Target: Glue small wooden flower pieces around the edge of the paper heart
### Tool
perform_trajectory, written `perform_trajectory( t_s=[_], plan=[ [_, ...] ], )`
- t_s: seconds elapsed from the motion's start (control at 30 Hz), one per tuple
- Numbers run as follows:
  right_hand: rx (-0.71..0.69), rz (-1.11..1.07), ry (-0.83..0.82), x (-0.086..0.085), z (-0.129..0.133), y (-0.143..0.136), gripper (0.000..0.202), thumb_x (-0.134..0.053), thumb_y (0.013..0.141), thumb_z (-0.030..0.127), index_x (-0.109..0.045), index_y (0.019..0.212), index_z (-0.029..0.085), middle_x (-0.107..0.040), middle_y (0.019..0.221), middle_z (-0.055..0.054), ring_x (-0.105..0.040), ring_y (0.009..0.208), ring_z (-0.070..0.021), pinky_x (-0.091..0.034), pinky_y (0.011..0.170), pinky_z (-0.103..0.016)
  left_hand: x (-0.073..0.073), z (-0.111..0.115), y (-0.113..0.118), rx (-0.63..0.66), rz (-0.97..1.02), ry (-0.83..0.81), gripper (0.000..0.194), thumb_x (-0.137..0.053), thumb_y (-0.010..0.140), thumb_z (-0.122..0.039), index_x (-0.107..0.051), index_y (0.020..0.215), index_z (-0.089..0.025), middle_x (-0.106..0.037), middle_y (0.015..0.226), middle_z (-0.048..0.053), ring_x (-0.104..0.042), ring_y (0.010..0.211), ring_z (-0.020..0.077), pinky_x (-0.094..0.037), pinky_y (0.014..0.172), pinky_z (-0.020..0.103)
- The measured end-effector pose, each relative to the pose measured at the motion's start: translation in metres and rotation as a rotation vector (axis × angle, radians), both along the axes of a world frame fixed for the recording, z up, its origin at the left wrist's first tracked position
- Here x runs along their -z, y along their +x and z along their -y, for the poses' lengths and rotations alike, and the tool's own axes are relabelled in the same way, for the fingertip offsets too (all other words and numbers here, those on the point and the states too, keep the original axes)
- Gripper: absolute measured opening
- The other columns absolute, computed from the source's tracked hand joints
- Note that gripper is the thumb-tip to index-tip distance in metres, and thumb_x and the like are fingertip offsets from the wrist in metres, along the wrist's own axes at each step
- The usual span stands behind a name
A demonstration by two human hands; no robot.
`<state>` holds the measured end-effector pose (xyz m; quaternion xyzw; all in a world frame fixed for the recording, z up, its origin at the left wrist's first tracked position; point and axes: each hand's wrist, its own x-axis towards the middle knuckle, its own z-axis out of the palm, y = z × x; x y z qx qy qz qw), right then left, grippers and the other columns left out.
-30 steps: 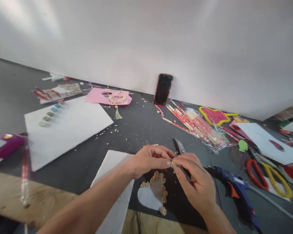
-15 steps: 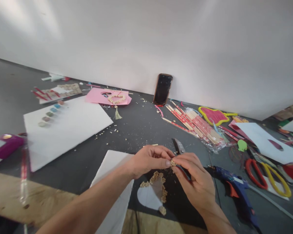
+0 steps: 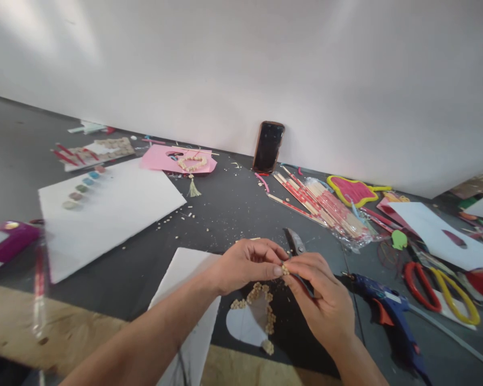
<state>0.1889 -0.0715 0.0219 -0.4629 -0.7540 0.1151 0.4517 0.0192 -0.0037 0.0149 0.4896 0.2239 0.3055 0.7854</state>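
Observation:
Between the fingertips of both hands is a small cluster of tan wooden pieces [image 3: 285,269]. My left hand [image 3: 251,265] pinches it from the left with thumb and forefinger. From the other side, the thumb and fingers of my right hand [image 3: 320,292] close on it. Just below lies a white heart-shaped card [image 3: 247,324], its upper and right edges lined with similar tan clusters [image 3: 270,316]. One more cluster [image 3: 268,347] sits at its lower tip. Pruning shears [image 3: 294,241] lie behind my right hand, their handles partly hidden by it.
A blue hot glue gun [image 3: 386,300] and scissors with red and yellow handles [image 3: 422,287] lie at right. Wooden sticks in plastic [image 3: 334,209] are further back. A phone [image 3: 269,146] leans on the wall. White boards [image 3: 116,214] and a pink sheet [image 3: 155,157] lie left.
Hardly anything differs. Both hands keep their pinch on the small cluster in the same place, with only slight finger movement. A dark cord shows more to the left at the bottom edge.

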Motion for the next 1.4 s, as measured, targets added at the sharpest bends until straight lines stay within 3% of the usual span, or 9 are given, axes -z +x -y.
perform_trajectory(
  t_s=[0.23, 0.97, 1.4],
  plan=[
    [0.012, -0.007, -0.018, 0.0021, 0.0008, 0.0024, 0.031, -0.060, 0.081, 0.007, -0.062, 0.107, 0.025, -0.065, 0.095, -0.006, -0.059, 0.088, -0.0184, -0.052, 0.073, -0.036, 0.0019, -0.0004, -0.0007, 0.006, 0.012, 0.011, 0.006, -0.072, 0.072, -0.019, -0.071, 0.070, -0.015, -0.060, 0.094, 0.003, -0.056, 0.082, 0.0119, -0.042, 0.081, 0.027],
    [0.021, -0.022, -0.016, -0.0005, 0.0008, 0.0014, 0.024, -0.059, 0.081, 0.009, -0.065, 0.098, 0.025, -0.066, 0.089, -0.005, -0.061, 0.084, -0.0186, -0.052, 0.072, -0.035, 0.0015, -0.0007, -0.0007, 0.010, 0.004, -0.031, 0.015, -0.079, 0.064, -0.025, -0.074, 0.075, -0.016, -0.062, 0.096, 0.005, -0.058, 0.084, 0.0146, -0.044, 0.081, 0.029],
    [0.021, -0.015, -0.015, 0.0011, 0.0005, -0.0013, 0.023, -0.059, 0.082, 0.010, -0.066, 0.098, 0.025, -0.067, 0.087, -0.004, -0.061, 0.083, -0.0179, -0.052, 0.070, -0.034, -0.0012, 0.0010, -0.0010, -0.061, -0.053, 0.108, 0.013, -0.077, 0.067, -0.027, -0.073, 0.070, -0.016, -0.060, 0.093, 0.004, -0.056, 0.080, 0.0130, -0.044, 0.079, 0.027]
  ],
)
